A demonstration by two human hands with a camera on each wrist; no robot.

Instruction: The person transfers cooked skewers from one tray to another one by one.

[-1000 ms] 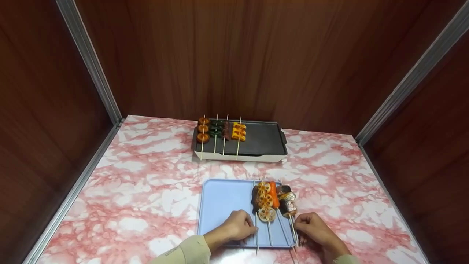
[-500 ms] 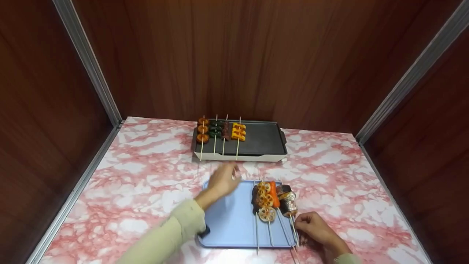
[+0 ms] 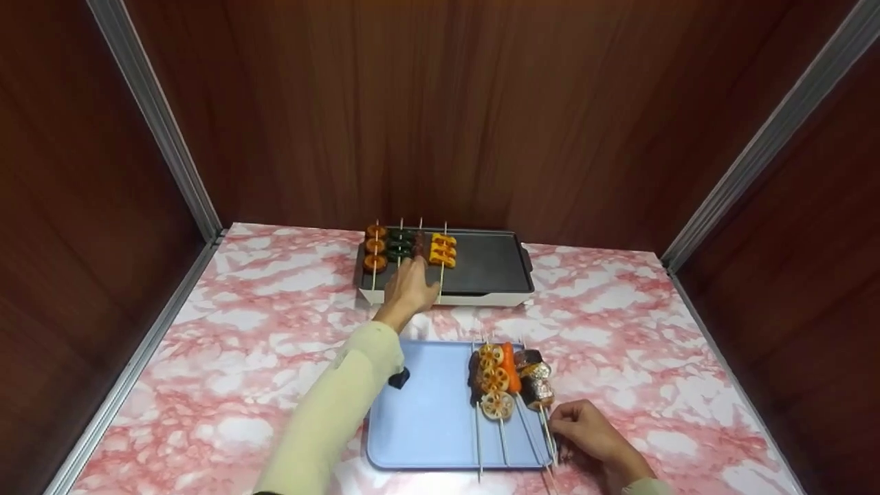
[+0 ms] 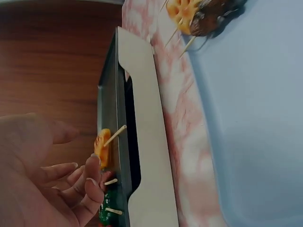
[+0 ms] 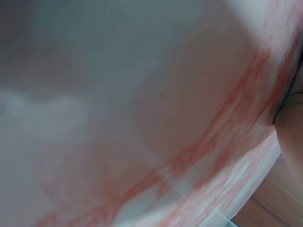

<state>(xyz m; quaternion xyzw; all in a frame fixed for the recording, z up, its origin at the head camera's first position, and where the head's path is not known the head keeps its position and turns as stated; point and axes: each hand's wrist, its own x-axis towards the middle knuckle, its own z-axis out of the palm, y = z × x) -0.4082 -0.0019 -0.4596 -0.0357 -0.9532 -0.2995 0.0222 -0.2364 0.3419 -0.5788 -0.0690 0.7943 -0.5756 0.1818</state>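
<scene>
Cream sleeve (image 3: 331,419) extended, the left hand (image 3: 411,283) hovers at the far griddle (image 3: 489,265), fingers (image 4: 90,197) loosely bent, released. The right hand (image 3: 586,430) rests right of the near tray (image 3: 419,426); its grasp I cannot tell.

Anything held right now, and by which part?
The left hand holds nothing. Whether the right hand grips the thin wooden stick of the dark, silver-speckled skewer beside it cannot be told.

A booth (image 3: 790,220), its wood-grain panels (image 3: 440,103) and metal strips (image 3: 158,124) around a marbled tabletop (image 3: 234,316)
</scene>
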